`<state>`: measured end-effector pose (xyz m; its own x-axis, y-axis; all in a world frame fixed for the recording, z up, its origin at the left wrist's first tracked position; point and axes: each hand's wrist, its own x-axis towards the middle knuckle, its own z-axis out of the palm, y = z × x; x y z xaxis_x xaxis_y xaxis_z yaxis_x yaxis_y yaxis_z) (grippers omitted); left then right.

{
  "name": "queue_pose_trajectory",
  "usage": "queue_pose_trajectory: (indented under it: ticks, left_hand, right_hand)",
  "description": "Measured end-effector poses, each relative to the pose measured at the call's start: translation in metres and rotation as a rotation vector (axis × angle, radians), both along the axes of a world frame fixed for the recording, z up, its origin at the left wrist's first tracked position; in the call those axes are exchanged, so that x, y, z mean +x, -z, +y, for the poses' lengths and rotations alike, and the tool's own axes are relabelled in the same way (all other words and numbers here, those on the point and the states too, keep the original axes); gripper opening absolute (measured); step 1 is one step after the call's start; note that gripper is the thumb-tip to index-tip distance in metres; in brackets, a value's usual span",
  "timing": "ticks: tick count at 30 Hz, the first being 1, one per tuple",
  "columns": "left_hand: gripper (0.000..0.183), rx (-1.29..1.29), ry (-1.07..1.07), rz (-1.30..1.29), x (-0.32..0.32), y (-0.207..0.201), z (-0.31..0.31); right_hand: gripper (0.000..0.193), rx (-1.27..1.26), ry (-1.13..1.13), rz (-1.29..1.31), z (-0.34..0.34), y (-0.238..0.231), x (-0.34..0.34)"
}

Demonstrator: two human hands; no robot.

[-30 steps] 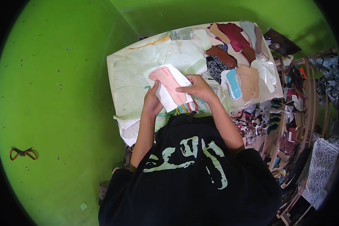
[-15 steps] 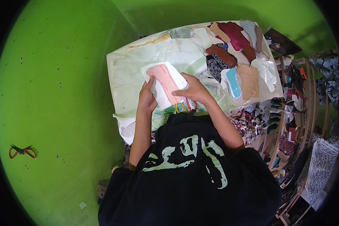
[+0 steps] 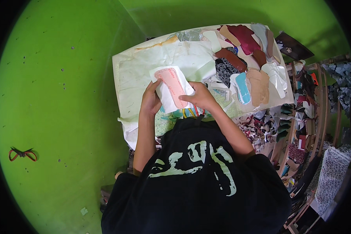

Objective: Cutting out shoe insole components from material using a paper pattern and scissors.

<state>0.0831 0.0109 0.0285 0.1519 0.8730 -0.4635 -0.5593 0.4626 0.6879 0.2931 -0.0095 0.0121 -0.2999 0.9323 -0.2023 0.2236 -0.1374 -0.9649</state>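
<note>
Both my hands hold up a white sheet (image 3: 182,75) over the near part of the table. On the sheet lies a pink insole-shaped piece (image 3: 170,84), printed in red with a line along its edge. My left hand (image 3: 150,100) grips the sheet's left side, its thumb on the front by the pink piece. At the lower right my right hand (image 3: 202,96) pinches the sheet, its thumb over the pink piece's lower end. Most fingers of both hands are hidden behind the sheet. Yellow and red loops (image 3: 191,112) show just below it.
A large white sheet (image 3: 130,72) covers the table's left part. To the right lie a blue insole piece (image 3: 243,89), tan pieces (image 3: 258,87), brown pieces (image 3: 232,58) and maroon material (image 3: 241,37). Shelves (image 3: 318,117) stand at right; a green wall (image 3: 66,117) rises at left.
The whole view has shifted slightly, the table sitting a little lower in it. Both hands keep their grip on the white sheet with the pink piece, which looks slightly more upright.
</note>
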Motion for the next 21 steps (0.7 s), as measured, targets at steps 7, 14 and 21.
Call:
queue_pose_trajectory:
  ticks: [7,14,21]
  left_hand:
    - [0.03,0.042,0.009,0.079,-0.004,0.008,0.0]
    - [0.031,0.051,-0.056,0.134,-0.004,0.016,-0.004]
    - [0.032,0.055,-0.043,0.136,-0.005,0.012,-0.001]
  right_hand:
    - [0.043,-0.051,-0.004,0.095,-0.001,0.003,-0.003]
    - [0.037,-0.072,-0.036,0.079,0.0,0.006,-0.01]
    - [0.03,-0.083,0.014,0.018,0.0,0.0,-0.015]
